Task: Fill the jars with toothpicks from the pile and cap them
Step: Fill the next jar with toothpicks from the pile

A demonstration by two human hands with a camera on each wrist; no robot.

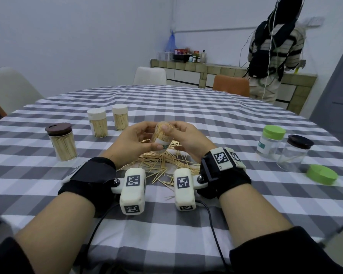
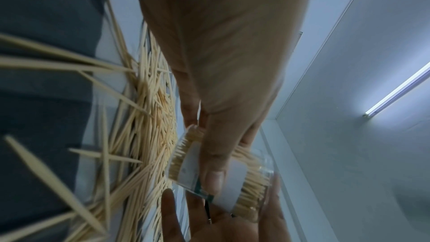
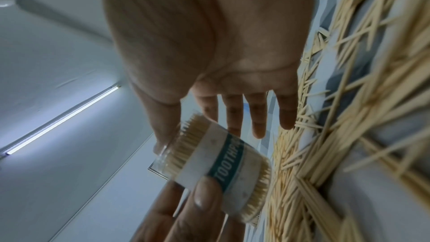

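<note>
A clear toothpick jar (image 1: 162, 138) with a white and teal label, packed with toothpicks, is held tilted above the toothpick pile (image 1: 162, 165). My left hand (image 1: 147, 138) grips the jar's body, its thumb across the label (image 2: 214, 178). My right hand (image 1: 176, 133) is at the open mouth, with its thumb touching the toothpick ends. In the right wrist view the right hand's fingers (image 3: 232, 113) lie straight behind the jar (image 3: 221, 163). The pile (image 2: 144, 117) spreads loosely over the checked tablecloth (image 1: 186, 107).
On the left stand a brown-lidded full jar (image 1: 62, 142) and two white-capped full jars (image 1: 98, 122) (image 1: 120, 117). On the right are a green-lidded jar (image 1: 270, 142), a dark-lidded nearly empty jar (image 1: 293, 153) and a loose green cap (image 1: 322, 174). A person (image 1: 273, 52) stands at the far counter.
</note>
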